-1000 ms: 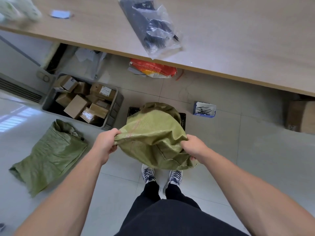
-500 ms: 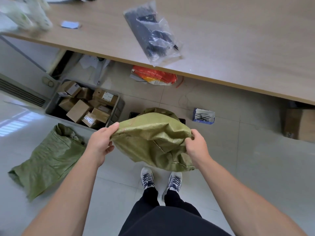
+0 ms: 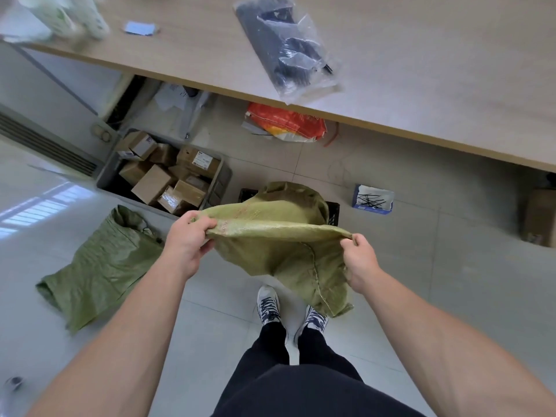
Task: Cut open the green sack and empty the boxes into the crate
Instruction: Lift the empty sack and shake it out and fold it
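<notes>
Left hand (image 3: 188,236), right hand (image 3: 359,257) pinching green sack (image 3: 279,245) taut (raised, arms outstretched)

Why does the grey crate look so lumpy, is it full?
Nearly full. Brown boxes lie heaped in the grey crate, some reaching about rim height.

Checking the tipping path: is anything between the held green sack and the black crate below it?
Nothing visible. Left hand and right hand hold the green sack directly over the black crate, whose opening the sack itself mostly hides.
</notes>
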